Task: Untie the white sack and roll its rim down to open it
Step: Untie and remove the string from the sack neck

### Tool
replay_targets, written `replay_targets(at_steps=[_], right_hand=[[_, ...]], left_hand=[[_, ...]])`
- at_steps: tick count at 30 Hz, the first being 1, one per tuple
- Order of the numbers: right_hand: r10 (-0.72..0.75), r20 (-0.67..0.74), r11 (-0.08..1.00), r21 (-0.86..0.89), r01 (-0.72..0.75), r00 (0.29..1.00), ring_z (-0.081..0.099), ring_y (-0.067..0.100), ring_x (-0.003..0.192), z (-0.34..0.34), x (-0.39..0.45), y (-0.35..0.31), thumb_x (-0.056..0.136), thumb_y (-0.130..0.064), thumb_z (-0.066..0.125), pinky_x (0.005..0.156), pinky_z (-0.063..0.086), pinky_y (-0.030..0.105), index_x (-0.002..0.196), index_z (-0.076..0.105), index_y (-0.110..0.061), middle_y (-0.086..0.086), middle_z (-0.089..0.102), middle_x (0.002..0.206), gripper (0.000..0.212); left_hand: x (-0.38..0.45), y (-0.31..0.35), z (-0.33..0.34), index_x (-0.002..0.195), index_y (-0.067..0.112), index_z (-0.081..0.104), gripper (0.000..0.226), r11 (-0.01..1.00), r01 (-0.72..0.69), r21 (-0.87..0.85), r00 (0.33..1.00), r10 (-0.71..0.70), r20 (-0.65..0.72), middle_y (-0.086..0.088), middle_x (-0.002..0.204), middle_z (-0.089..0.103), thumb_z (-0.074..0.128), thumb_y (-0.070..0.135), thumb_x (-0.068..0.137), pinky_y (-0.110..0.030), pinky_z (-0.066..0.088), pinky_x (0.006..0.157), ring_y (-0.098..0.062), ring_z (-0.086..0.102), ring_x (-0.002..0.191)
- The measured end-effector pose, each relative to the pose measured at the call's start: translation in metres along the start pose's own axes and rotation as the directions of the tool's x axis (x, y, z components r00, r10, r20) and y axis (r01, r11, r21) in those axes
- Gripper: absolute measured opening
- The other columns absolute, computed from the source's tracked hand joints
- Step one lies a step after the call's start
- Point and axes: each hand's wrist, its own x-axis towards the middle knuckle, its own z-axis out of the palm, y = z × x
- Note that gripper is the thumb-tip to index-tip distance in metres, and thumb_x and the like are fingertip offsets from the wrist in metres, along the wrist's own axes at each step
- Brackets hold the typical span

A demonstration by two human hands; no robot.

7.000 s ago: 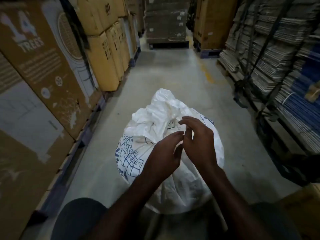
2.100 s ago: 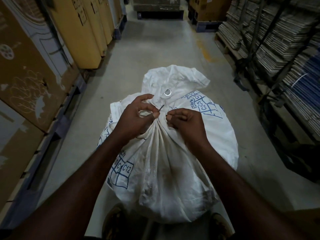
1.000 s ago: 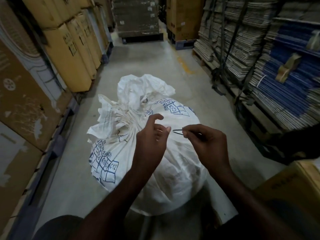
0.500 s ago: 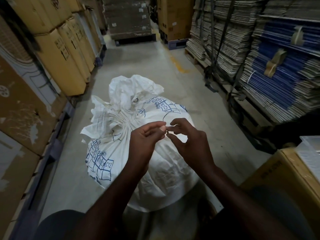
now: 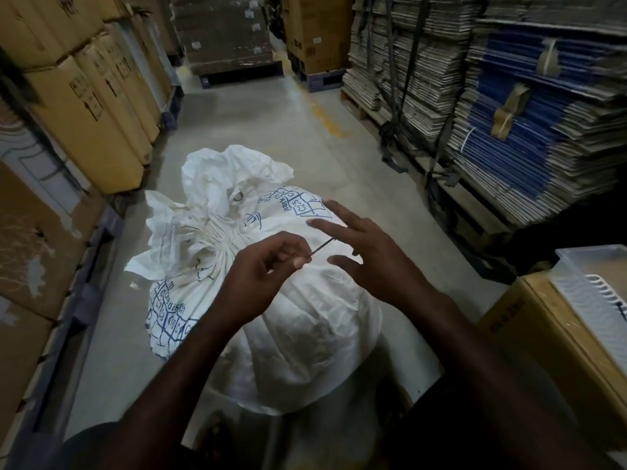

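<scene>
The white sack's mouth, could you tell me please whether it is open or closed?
Closed: the white sack's neck is bunched into tight gathers, its rim crumpled above, not rolled down.

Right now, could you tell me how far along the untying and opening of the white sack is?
Done: nothing clearly; the white sack is bunched at its neck, where wraps show. In hand: the left hand pinches a thin dark tie between its fingers, while the right hand hovers open beside it. Whether that tie is fully free of the neck is unclear. Left: loosening the neck and rolling the rim down.
</scene>
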Motion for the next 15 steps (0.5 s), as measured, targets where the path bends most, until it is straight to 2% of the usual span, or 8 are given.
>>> replay_targets(at_steps=[1,2,3,4,7,10,12,15], right_hand=[[0.017,-0.021,0.999,0.043,-0.016,1.0,0.058,0.011,0.117,-0.002,-0.001,0.002,0.094,-0.015,0.077,0.097,0.052,0.031,0.139,0.065,-0.039,-0.018,0.055,0.152,0.052],[0.054,-0.034,0.996,0.074,-0.051,0.998,0.064,0.01,0.101,-0.004,-0.002,0.005,0.095,-0.015,0.077,0.09,0.054,0.033,0.126,0.074,-0.034,-0.015,0.07,0.129,0.036],[0.102,-0.036,0.991,0.09,-0.098,0.994,0.065,0.008,0.087,-0.007,-0.004,0.007,0.095,-0.017,0.077,0.084,0.055,0.034,0.116,0.079,-0.03,-0.013,0.076,0.107,0.025],[0.147,-0.035,0.985,0.099,-0.143,0.988,0.066,0.006,0.08,-0.011,-0.006,0.009,0.095,-0.018,0.077,0.081,0.055,0.034,0.11,0.081,-0.027,-0.011,0.077,0.095,0.018],[0.253,-0.023,0.964,0.095,-0.25,0.967,0.069,0.004,0.079,-0.031,-0.018,0.014,0.094,-0.022,0.078,0.078,0.053,0.026,0.104,0.082,-0.027,-0.01,0.079,0.089,0.012],[0.295,-0.055,0.955,0.039,-0.294,0.954,0.068,0.001,0.08,-0.062,-0.039,0.017,0.094,-0.026,0.078,0.076,0.05,0.018,0.104,0.082,-0.028,-0.012,0.079,0.089,0.01],[0.297,-0.083,0.954,-0.016,-0.3,0.951,0.067,0.002,0.08,-0.085,-0.059,0.016,0.095,-0.023,0.077,0.075,0.05,0.014,0.102,0.082,-0.028,-0.012,0.078,0.091,0.01],[0.299,-0.137,0.948,-0.075,-0.311,0.944,0.064,0.004,0.08,-0.12,-0.095,0.017,0.094,-0.02,0.079,0.076,0.05,0.014,0.103,0.083,-0.024,-0.01,0.072,0.098,0.012]], left_hand=[[0.002,0.002,-0.001,0.103,0.022,0.074,0.016,1.0,-0.01,0.03,1.0,0.01,-0.008,0.001,0.1,0.078,0.071,0.007,0.101,-0.044,0.057,0.089,-0.024,0.073,0.095],[0.005,0.004,-0.002,0.102,0.024,0.073,0.019,0.996,-0.026,0.085,1.0,0.028,-0.015,0.004,0.1,0.077,0.071,0.005,0.101,-0.043,0.058,0.09,-0.019,0.073,0.095],[0.009,0.006,-0.003,0.102,0.025,0.072,0.02,0.986,-0.052,0.161,0.998,0.056,-0.019,0.006,0.099,0.076,0.07,0.005,0.102,-0.042,0.059,0.09,-0.015,0.072,0.095],[0.013,0.007,-0.003,0.104,0.026,0.071,0.02,0.965,-0.087,0.249,0.995,0.095,-0.023,0.009,0.099,0.075,0.068,0.006,0.103,-0.042,0.058,0.09,-0.014,0.071,0.095],[0.028,0.02,0.0,0.119,0.027,0.072,0.022,0.879,-0.186,0.438,0.976,0.216,-0.019,0.008,0.104,0.075,0.064,0.012,0.105,-0.039,0.052,0.09,-0.019,0.068,0.099],[0.043,0.041,0.014,0.121,0.025,0.075,0.021,0.792,-0.29,0.537,0.95,0.306,0.062,0.006,0.109,0.076,0.064,0.016,0.106,-0.037,0.052,0.088,-0.022,0.067,0.108],[0.055,0.056,0.03,0.12,0.028,0.076,0.022,0.725,-0.386,0.57,0.916,0.374,0.145,0.009,0.108,0.076,0.064,0.016,0.106,-0.039,0.055,0.083,-0.018,0.063,0.109],[0.073,0.085,0.067,0.12,0.024,0.08,0.026,0.652,-0.531,0.541,0.841,0.484,0.243,0.011,0.108,0.079,0.066,0.009,0.104,-0.033,0.052,0.078,-0.017,0.059,0.104]])
